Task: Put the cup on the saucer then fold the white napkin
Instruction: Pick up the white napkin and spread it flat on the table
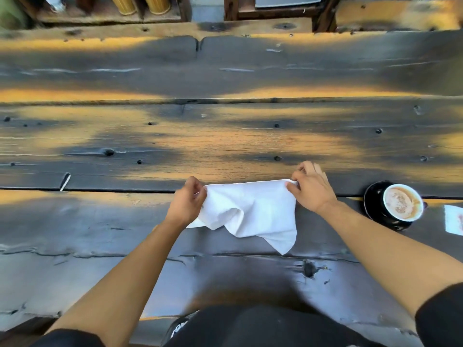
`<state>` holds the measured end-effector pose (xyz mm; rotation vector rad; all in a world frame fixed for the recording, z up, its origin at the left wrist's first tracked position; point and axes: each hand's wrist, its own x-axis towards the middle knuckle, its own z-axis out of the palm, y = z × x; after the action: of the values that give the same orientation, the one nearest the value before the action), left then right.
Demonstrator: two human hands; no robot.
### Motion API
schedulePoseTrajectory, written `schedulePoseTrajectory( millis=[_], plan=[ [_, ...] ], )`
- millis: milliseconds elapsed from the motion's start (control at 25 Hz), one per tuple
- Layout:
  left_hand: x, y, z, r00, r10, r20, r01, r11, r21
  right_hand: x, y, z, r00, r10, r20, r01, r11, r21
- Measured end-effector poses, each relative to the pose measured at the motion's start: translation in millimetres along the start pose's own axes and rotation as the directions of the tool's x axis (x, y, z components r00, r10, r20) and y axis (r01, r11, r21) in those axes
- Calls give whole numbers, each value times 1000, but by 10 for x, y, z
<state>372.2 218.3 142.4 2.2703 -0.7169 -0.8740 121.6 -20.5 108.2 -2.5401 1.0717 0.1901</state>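
Note:
The white napkin [253, 211] is held up over the dark wooden table [225, 141], crumpled and hanging toward me. My left hand [188, 202] pinches its far left corner. My right hand [310, 189] pinches its far right corner, so the top edge is stretched between them. To the right, a black cup [402, 202] full of milky coffee sits on a black saucer [373, 199].
A pale card or paper [454, 220] lies at the right edge, just past the saucer. At the back, beyond the table, stand wooden shelves with yellow cylinders [140, 5]. Wide table surface stretches ahead and to the left.

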Motion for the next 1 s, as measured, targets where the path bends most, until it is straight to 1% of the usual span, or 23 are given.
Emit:
schedulePoseTrajectory(
  millis=[40,120,200,320,360,400,480,560,600,680,760,840,880,960,1000],
  plan=[
    [-3,-27,-80,999,12,-33,-13,1000,-11,-62,27,-25,1000,-11,5,11,999,37],
    [18,-83,-240,998,12,-67,-15,999,-43,-166,74,-94,999,28,26,-33,978,204],
    [55,-167,-366,999,8,-34,-10,998,-60,-231,91,-150,994,95,49,-106,919,380],
    [100,-264,-466,999,-28,14,29,998,-51,-261,92,-194,982,163,95,-188,831,524],
    [124,-267,-498,998,-59,1,59,994,-94,-245,70,-225,976,191,101,-214,786,580],
    [161,-242,-538,995,-97,-22,91,981,-172,-208,42,-260,969,228,90,-232,732,640],
    [278,-127,-664,981,-182,-71,141,911,-388,-75,-23,-387,950,308,52,-239,609,756],
    [446,46,-815,967,-238,-86,152,818,-554,114,-116,-596,936,351,19,-202,492,847],
    [551,173,-909,966,-244,-80,145,775,-616,235,-152,-736,933,359,-14,-167,468,867],
    [744,497,-1131,972,-216,-91,98,728,-678,481,-222,-1050,919,372,-129,-70,477,876],
    [904,856,-1416,975,-156,-157,6,728,-685,685,-344,-1427,890,385,-246,41,471,881],
    [980,1199,-1714,971,-72,-230,-105,733,-672,765,-507,-1844,851,408,-332,129,450,884],
    [981,1347,-1842,962,-24,-272,-167,736,-656,770,-568,-2023,826,419,-377,166,458,874],
    [931,1550,-2047,930,60,-362,-272,773,-573,735,-647,-2284,775,423,-469,242,486,840],
    [885,1594,-2122,913,105,-393,-315,795,-518,688,-660,-2362,760,419,-497,284,474,834]
  ],
)
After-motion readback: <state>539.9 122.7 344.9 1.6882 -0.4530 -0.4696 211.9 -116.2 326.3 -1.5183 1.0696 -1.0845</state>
